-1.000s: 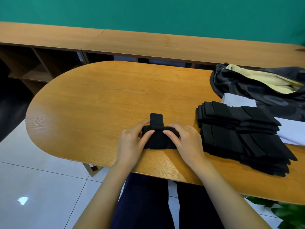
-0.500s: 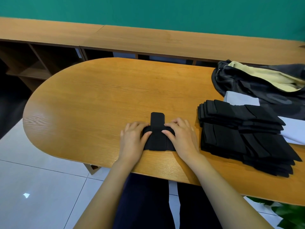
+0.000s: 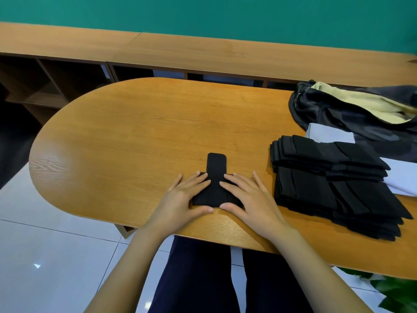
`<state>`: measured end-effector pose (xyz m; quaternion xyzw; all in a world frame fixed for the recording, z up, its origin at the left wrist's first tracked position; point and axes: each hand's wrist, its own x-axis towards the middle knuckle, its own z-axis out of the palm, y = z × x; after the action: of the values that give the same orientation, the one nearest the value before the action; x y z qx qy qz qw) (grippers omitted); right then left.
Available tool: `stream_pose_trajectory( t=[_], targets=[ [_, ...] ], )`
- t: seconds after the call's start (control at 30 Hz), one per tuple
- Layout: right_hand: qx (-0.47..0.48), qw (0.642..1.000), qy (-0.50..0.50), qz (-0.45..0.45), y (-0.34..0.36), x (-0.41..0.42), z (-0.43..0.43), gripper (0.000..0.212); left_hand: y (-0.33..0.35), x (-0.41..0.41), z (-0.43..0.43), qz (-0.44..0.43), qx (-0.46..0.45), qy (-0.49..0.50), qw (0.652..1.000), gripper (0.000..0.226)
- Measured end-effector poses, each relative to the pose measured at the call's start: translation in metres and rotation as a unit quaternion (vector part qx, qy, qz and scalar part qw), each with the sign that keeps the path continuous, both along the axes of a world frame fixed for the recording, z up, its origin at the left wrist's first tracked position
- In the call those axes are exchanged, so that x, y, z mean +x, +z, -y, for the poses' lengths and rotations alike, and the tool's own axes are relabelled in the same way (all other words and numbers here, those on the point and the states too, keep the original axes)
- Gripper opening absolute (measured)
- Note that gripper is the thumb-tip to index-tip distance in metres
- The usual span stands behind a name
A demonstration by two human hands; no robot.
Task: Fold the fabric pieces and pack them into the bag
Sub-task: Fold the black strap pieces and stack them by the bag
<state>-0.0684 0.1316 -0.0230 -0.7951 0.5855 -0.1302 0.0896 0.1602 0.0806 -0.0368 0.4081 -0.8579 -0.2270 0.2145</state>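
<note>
Oval wooden bench [image 3: 135, 132], near its front edge: a black fabric piece [image 3: 216, 175] lies folded, with a narrow tab sticking out on the far side. Both hands lie flat on it with straight fingers, gripping nothing; the left hand [image 3: 184, 199] presses its left part, the right hand [image 3: 250, 199] its right part. To the right, near but apart, sits a stack [image 3: 327, 177] of black pieces, overlapping a white sheet [image 3: 329, 134]. Beyond that lies a dark bag [image 3: 334, 114], open, showing pale yellow lining.
</note>
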Motion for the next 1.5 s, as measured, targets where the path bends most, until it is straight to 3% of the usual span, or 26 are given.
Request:
stream_pose_trajectory(
  t=[0.27,0.4,0.9,1.07,1.23,1.4,1.5],
  targets=[
    [0.004,1.0,0.012,-0.013,0.006,-0.001,-0.005,0.08,0.006,0.0,-0.006,0.024,-0.032,0.002,0.999,0.076],
    [-0.042,0.999,0.015,0.007,0.007,-0.002,-0.007,0.07,0.011,-0.002,-0.008,0.017,-0.035,0.015,0.999,0.072],
    [-0.113,0.988,-0.037,0.1,0.019,0.001,-0.007,0.056,0.023,-0.007,-0.017,-0.082,-0.114,0.058,0.988,0.057],
    [-0.119,0.982,-0.054,0.135,0.023,0.004,-0.004,0.06,0.029,-0.01,-0.017,-0.14,-0.087,0.102,0.981,0.056],
    [-0.14,0.973,-0.083,0.163,0.033,0.01,-0.002,0.05,0.031,-0.011,-0.015,-0.17,-0.072,0.129,0.974,0.047],
    [-0.104,0.969,-0.103,0.198,0.033,0.015,0.012,0.052,0.032,-0.015,-0.014,-0.213,-0.038,0.167,0.962,0.047],
    [-0.093,0.969,-0.114,0.197,0.028,0.017,0.022,0.042,0.031,-0.015,-0.011,-0.216,-0.024,0.184,0.958,0.05]
  ],
)
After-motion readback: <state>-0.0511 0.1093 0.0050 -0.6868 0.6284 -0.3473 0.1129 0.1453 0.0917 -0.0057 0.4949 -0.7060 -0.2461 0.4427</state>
